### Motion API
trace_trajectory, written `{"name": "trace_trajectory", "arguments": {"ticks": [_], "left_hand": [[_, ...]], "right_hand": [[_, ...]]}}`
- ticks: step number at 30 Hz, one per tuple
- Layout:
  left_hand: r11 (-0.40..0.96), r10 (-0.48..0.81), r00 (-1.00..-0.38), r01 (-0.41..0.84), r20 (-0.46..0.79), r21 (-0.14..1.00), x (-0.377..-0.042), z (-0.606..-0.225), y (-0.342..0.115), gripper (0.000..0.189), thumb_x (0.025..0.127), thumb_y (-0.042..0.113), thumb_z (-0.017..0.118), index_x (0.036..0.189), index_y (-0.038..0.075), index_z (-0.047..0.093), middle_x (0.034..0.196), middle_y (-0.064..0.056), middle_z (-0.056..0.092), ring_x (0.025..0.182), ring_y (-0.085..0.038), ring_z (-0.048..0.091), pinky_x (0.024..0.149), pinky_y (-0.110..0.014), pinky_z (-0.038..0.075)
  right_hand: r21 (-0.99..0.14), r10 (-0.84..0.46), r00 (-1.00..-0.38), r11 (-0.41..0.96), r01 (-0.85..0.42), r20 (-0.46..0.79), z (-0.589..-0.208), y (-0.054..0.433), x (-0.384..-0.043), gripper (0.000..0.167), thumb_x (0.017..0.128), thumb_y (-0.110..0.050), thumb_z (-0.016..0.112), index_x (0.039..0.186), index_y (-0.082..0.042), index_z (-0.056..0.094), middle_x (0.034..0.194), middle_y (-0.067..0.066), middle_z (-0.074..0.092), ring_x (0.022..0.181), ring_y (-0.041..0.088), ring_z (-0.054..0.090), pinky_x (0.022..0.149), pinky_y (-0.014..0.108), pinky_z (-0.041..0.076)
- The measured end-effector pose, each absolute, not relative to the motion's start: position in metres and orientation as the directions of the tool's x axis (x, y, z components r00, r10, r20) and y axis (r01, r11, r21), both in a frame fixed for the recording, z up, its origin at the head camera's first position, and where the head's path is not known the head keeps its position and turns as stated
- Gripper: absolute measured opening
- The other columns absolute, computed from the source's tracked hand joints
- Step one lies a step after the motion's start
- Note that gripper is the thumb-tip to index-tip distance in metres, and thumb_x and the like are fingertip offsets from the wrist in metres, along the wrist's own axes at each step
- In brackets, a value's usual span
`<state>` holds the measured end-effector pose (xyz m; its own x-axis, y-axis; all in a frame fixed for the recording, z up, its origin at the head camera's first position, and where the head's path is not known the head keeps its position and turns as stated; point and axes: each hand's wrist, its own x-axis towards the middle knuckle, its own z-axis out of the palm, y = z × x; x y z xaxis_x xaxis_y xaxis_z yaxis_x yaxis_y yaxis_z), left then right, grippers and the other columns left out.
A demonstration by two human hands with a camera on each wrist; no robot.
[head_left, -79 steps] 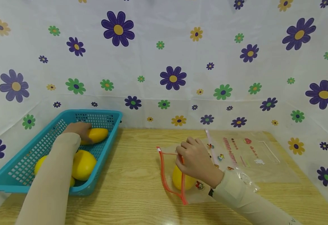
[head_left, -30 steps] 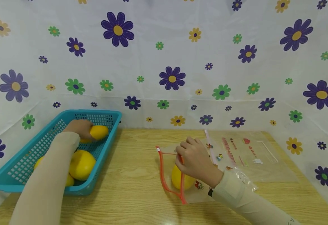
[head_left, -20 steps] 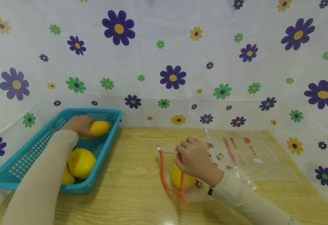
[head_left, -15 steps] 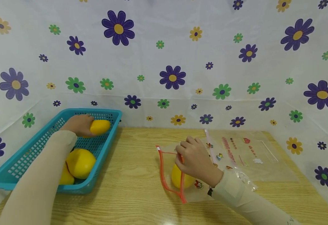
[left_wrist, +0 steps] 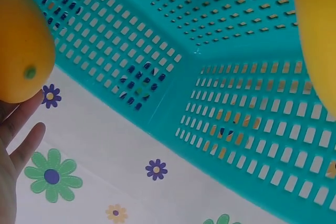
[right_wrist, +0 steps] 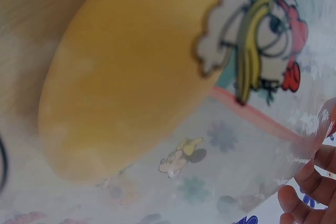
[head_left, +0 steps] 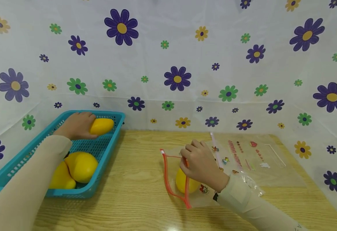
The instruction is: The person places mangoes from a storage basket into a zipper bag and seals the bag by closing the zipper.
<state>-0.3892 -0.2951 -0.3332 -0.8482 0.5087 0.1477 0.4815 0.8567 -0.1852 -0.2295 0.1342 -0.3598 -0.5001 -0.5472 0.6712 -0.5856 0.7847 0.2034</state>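
Observation:
My left hand (head_left: 80, 125) grips a yellow mango (head_left: 102, 126) over the far end of the blue plastic basket (head_left: 109, 154). In the left wrist view, the held mango (left_wrist: 23, 40) shows a green stem spot, with fingertips against its underside. Two more mangoes, one rounded (head_left: 83, 167) and one beside it (head_left: 62, 177), lie at the basket's near end. My right hand (head_left: 201, 162) pinches the red-edged mouth of a clear zip bag (head_left: 166, 183), holding it apart. A mango (head_left: 182, 181) sits inside the bag; in the right wrist view that mango (right_wrist: 126, 77) shows through the printed plastic.
Another clear printed bag (head_left: 275, 178) lies flat on the wooden table (head_left: 136, 179) at the right, partly under the red-edged one. Crumpled clear plastic (head_left: 253, 183) is by the right sleeve. A flowered cloth (head_left: 154, 64) hangs behind and at both sides.
My left hand has taken hold of the mango at the basket's far end and raised it off the basket floor. My right hand and the zip bag have stayed in place.

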Motion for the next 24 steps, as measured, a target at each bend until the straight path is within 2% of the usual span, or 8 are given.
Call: {"name": "trace_trajectory", "arguments": {"ticks": [5,12,18,24], "left_hand": [[0.841,0.532,-0.83,0.494,0.169,-0.222,-0.386,-0.33,-0.297,0.054,0.072,0.045,0.069,0.102,0.002,0.055,0.094,-0.011,0.06,0.078,-0.023,0.049,0.075,-0.046,0.044],[0.847,0.525,-0.823,0.48,0.218,-0.227,-0.377,-0.321,-0.294,0.05,0.07,0.044,0.07,0.097,0.005,0.055,0.084,-0.006,0.055,0.072,-0.02,0.045,0.069,-0.042,0.042],[0.849,0.526,-0.814,0.486,0.245,-0.209,-0.367,-0.315,-0.285,0.051,0.07,0.044,0.071,0.098,0.005,0.056,0.083,-0.005,0.054,0.073,-0.02,0.046,0.073,-0.043,0.043],[0.818,0.575,-0.771,0.536,0.274,-0.208,-0.358,-0.311,-0.269,0.051,0.069,0.044,0.072,0.098,0.005,0.056,0.084,-0.006,0.057,0.074,-0.02,0.048,0.077,-0.046,0.044]], "right_hand": [[0.196,-0.543,-0.505,0.786,-0.586,0.671,-0.359,0.135,-0.23,0.01,0.072,-0.017,0.069,0.067,-0.015,0.061,0.063,-0.003,0.057,0.063,0.015,0.043,0.06,0.026,0.034],[0.193,-0.542,-0.503,0.785,-0.588,0.673,-0.358,0.134,-0.23,0.008,0.072,-0.017,0.069,0.068,-0.014,0.063,0.064,-0.002,0.058,0.064,0.015,0.043,0.059,0.027,0.034],[0.194,-0.543,-0.503,0.785,-0.589,0.672,-0.358,0.135,-0.23,0.008,0.073,-0.017,0.068,0.068,-0.014,0.062,0.064,-0.002,0.058,0.064,0.016,0.044,0.059,0.027,0.034],[0.194,-0.541,-0.51,0.79,-0.582,0.669,-0.359,0.135,-0.231,0.008,0.074,-0.017,0.067,0.068,-0.014,0.062,0.063,-0.003,0.058,0.063,0.015,0.044,0.059,0.027,0.034]]}}
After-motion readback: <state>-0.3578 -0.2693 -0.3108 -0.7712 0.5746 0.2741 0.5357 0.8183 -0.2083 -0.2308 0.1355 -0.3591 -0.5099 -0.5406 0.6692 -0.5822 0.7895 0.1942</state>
